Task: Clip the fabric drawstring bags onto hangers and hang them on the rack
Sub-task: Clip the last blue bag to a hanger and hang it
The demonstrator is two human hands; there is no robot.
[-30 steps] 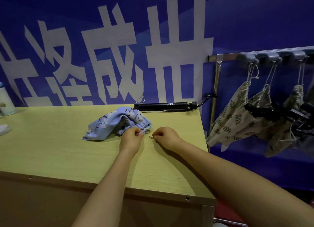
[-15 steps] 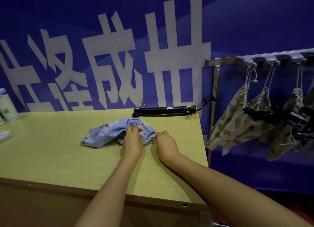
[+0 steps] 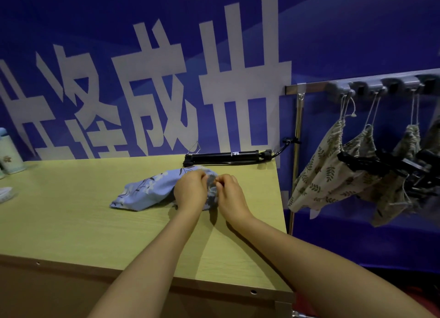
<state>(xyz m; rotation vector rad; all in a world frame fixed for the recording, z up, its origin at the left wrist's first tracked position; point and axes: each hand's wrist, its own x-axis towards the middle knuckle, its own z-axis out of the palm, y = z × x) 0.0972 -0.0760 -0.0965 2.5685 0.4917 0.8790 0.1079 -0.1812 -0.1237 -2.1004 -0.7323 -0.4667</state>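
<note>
A light blue flower-print drawstring bag [image 3: 145,191] lies crumpled on the yellow-green table [image 3: 71,222]. My left hand [image 3: 190,191] and my right hand [image 3: 230,193] both pinch its gathered mouth at the bag's right end, close together. A black clip hanger [image 3: 226,156] with a wire hook lies at the table's back edge. To the right, a metal rack [image 3: 309,87] carries several beige leaf-print bags [image 3: 326,172] hung by their strings, with black hangers clipped on them.
A pale bottle [image 3: 9,151] and a white object [image 3: 6,194] stand at the table's far left. The rack's upright pole [image 3: 296,155] is just past the table's right edge. A blue banner with large white characters fills the back wall.
Both hands have moved up from the table surface onto the bag's gathered end and come closer together. The bag has shifted slightly.
</note>
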